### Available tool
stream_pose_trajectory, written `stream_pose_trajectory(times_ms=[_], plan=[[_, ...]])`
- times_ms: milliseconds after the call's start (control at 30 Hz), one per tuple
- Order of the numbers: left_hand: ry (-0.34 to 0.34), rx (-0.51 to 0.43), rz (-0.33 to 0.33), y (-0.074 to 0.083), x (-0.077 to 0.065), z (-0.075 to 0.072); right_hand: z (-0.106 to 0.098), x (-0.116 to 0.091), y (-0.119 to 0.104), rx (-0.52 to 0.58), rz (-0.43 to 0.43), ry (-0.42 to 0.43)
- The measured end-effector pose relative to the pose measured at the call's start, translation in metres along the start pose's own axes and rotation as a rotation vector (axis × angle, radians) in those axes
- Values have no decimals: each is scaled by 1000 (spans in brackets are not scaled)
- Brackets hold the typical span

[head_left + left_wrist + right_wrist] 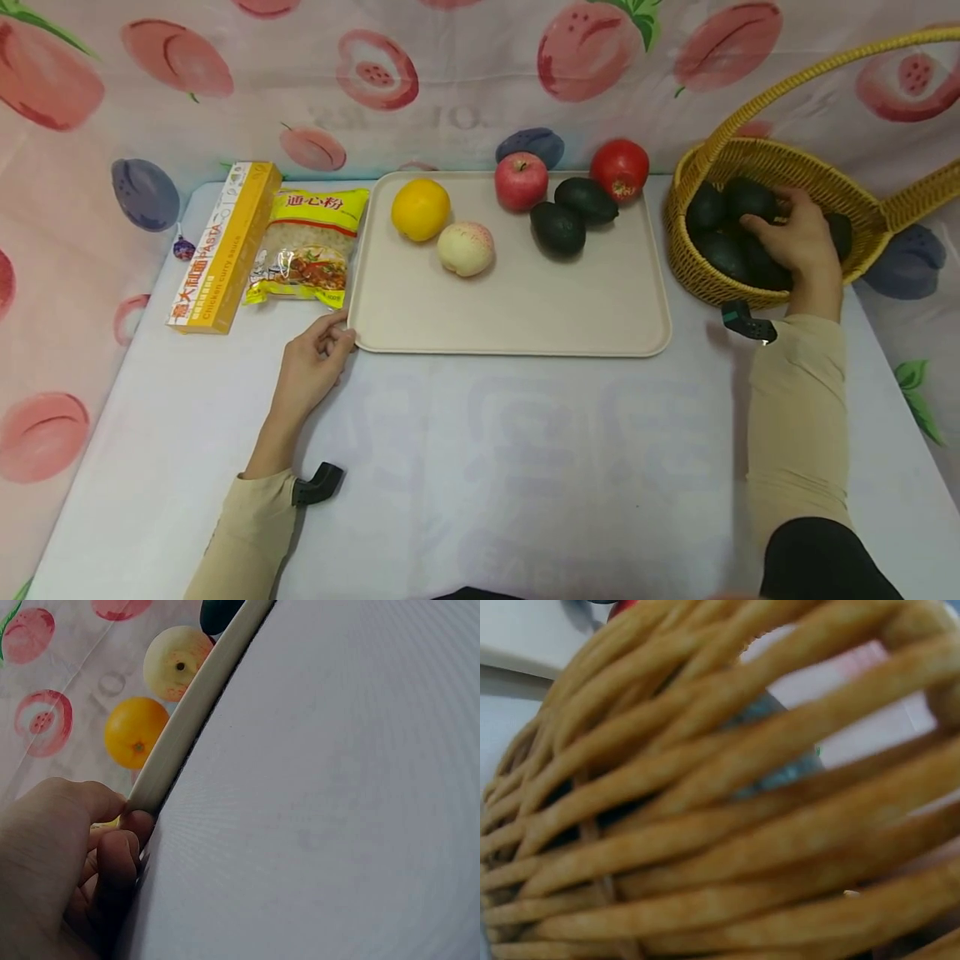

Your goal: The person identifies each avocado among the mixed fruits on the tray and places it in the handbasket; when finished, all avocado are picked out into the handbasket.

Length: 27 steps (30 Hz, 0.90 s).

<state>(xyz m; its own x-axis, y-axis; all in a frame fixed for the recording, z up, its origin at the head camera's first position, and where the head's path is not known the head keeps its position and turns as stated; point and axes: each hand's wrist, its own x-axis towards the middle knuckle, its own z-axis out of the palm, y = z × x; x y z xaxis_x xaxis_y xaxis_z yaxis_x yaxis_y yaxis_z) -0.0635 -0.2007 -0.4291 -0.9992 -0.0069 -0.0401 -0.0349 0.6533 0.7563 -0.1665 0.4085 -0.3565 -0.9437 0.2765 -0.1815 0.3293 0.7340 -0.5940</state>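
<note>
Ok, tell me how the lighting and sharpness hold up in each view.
Head: bright and mostly clear, with a soft shadow beside the right sleeve; left wrist: dimmer, the left hand partly shaded, faint ripples across the white tabletop; right wrist: dim, the basket too close and blurred.

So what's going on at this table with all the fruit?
A person's right hand is inside a wicker basket, touching a dark avocado; whether it grips it is unclear. The left hand holds the near left corner of a beige tray. On the tray are an orange, a peach, an apple, a pomegranate and two more avocados.
</note>
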Motion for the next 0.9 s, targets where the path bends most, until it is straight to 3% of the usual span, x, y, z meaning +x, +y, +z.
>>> stream_pose_trajectory(times_ms=[300, 467, 567, 667, 900], plan=[[-2, 1, 25, -1, -1, -2, 7, -5, 2, -18, -22, 50], [-6, 1, 48, -2, 2, -1, 10, -15, 0, 43, -29, 248], [2, 2, 58, -3, 3, -1, 11, -18, -3, 150, -58, 389], [11, 2, 56, -4, 3, -1, 10, -18, -5, 252, -87, 465], [7, -7, 33, -4, 2, 0, 6, -17, -8, 302, -144, 452]])
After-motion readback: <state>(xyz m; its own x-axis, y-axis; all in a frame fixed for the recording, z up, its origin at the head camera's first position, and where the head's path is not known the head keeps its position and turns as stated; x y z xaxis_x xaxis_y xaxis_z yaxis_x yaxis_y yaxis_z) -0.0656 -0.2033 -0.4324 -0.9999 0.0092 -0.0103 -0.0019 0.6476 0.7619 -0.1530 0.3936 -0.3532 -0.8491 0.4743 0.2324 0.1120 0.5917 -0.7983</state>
